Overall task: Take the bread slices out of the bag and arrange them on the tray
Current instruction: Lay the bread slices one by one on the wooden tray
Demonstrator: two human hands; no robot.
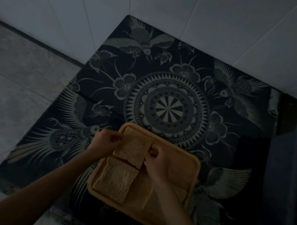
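Dim light, white tiled wall [163,0], grey floor [9,87] (marbled), dark patterned cloth [169,80]

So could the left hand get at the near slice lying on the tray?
Probably yes. The near slice lies uncovered on the tray, just below the left hand, but that hand is pinching the far slice now.

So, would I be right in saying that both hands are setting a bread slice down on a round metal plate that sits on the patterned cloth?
Not quite: the head view shows a rectangular wooden tray, not a round metal plate. The rest holds: the left hand and right hand hold a bread slice over it, on the patterned cloth.
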